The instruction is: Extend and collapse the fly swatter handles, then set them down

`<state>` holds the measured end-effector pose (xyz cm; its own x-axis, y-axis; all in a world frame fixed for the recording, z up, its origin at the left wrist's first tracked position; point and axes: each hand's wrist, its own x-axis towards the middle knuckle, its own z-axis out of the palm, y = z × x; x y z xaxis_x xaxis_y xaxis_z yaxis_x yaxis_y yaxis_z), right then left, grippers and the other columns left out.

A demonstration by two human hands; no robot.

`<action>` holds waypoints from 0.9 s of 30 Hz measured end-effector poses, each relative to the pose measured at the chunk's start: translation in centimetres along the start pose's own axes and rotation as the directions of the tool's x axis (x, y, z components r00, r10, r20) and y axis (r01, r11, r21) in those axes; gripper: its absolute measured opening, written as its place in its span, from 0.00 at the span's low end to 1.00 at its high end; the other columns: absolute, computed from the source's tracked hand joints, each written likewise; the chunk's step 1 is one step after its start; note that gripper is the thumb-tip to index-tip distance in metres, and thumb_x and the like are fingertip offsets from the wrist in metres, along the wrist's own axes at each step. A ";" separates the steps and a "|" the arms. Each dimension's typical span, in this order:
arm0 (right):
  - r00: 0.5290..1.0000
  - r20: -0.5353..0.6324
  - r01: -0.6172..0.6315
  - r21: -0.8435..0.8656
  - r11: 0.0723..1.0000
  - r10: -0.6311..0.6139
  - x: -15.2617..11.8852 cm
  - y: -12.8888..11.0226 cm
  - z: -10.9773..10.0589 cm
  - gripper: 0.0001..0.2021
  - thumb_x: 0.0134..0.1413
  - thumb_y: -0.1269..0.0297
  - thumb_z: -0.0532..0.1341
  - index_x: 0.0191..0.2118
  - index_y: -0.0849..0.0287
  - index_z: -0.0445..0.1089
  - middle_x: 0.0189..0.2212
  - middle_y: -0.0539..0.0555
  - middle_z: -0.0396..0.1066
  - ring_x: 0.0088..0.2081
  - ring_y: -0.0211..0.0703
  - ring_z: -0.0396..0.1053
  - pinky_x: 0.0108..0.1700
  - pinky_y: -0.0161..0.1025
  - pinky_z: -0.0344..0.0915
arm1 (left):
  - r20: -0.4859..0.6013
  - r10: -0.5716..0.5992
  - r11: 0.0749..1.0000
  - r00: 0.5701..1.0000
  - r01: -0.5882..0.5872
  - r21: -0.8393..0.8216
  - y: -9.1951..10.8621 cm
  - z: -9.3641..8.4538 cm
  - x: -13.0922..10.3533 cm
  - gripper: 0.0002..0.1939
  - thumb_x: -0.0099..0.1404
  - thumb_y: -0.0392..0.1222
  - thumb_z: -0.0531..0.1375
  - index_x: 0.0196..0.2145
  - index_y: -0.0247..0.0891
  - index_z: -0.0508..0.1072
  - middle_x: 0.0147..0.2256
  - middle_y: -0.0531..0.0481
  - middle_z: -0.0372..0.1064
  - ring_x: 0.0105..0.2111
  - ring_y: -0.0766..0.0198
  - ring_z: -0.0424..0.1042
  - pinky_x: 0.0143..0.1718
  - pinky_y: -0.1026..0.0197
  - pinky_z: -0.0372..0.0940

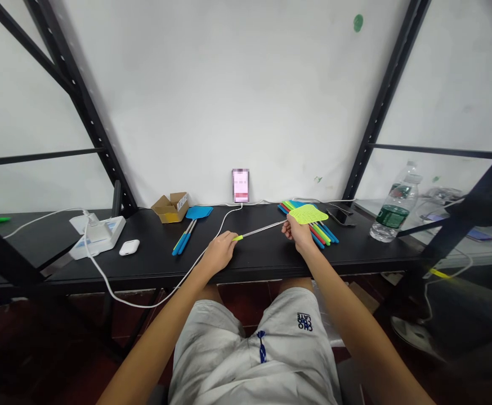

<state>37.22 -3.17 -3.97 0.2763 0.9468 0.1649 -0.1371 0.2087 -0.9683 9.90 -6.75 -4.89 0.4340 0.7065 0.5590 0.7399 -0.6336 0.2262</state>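
Note:
A yellow-green fly swatter (309, 214) with a thin metal rod lies across both my hands, low over the black table. My left hand (220, 249) is closed around its handle. Near the perforated head, my right hand (297, 232) pinches the other end of the stretched-out rod. Behind and under that head is a pile of folded fly swatters (322, 235) with blue, red and green handles, partly hidden by my right hand. To the left, a few more swatters (198, 212) with a blue head on top lie with their handles toward me.
A small open cardboard box (170, 209) sits at the back left. Nearer are a white power strip (102, 239) and a white earphone case (129, 247). A phone (241, 185) leans on the wall, its cable (199, 256) drooping past the table edge. Plastic bottles (392, 211) stand right.

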 end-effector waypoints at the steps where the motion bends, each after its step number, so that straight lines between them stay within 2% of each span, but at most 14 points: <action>1: 1.000 0.017 -0.001 0.004 1.000 0.001 0.0 0.0 0.0 0.17 0.51 0.51 0.62 0.22 0.58 0.63 0.16 0.52 0.66 0.15 0.33 0.58 0.15 0.33 0.51 | 0.004 0.005 1.000 1.000 -0.005 -0.004 0.0 0.0 0.0 0.13 0.71 0.39 0.47 0.44 0.39 0.70 0.39 0.46 0.69 0.40 0.59 0.70 0.45 0.57 0.64; 7: 0.988 0.154 0.007 -0.019 1.000 -0.004 -0.3 0.2 0.4 0.19 0.50 0.47 0.62 0.23 0.59 0.64 0.16 0.51 0.67 0.15 0.33 0.58 0.16 0.32 0.50 | 0.016 0.048 0.996 0.999 -0.046 -0.077 0.4 -0.1 0.0 0.14 0.72 0.43 0.48 0.42 0.40 0.72 0.37 0.46 0.69 0.39 0.60 0.69 0.43 0.59 0.63; 13: 0.958 0.287 0.018 -0.018 1.000 -0.012 -1.1 -0.3 0.7 0.21 0.50 0.44 0.61 0.24 0.59 0.66 0.18 0.51 0.68 0.17 0.33 0.60 0.17 0.32 0.50 | 0.023 0.058 0.996 0.998 -0.056 -0.076 0.9 -0.5 0.0 0.15 0.72 0.44 0.47 0.40 0.39 0.72 0.37 0.46 0.69 0.39 0.60 0.69 0.43 0.59 0.62; 19: 0.955 0.294 0.042 -0.034 0.999 -0.030 -1.4 -0.4 1.0 0.23 0.50 0.41 0.60 0.25 0.59 0.65 0.18 0.51 0.68 0.17 0.33 0.60 0.18 0.32 0.50 | 0.051 0.064 0.995 0.997 -0.060 -0.082 1.1 -0.9 0.1 0.16 0.73 0.45 0.46 0.40 0.40 0.72 0.36 0.47 0.70 0.38 0.60 0.69 0.41 0.60 0.62; 27: 0.953 0.297 0.072 -0.022 0.997 -0.062 -1.3 -0.4 1.0 0.23 0.50 0.40 0.59 0.24 0.59 0.65 0.18 0.51 0.67 0.16 0.33 0.60 0.18 0.32 0.50 | 0.051 0.049 0.994 0.998 -0.044 -0.099 1.3 -0.9 0.0 0.16 0.73 0.46 0.46 0.43 0.41 0.72 0.38 0.47 0.71 0.40 0.60 0.70 0.43 0.60 0.62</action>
<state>35.95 -4.25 -3.64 -0.0111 0.9620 0.2728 -0.0962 0.2705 -0.9579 10.40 -7.84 -3.90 0.4954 0.6896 0.5282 0.6658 -0.6920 0.2791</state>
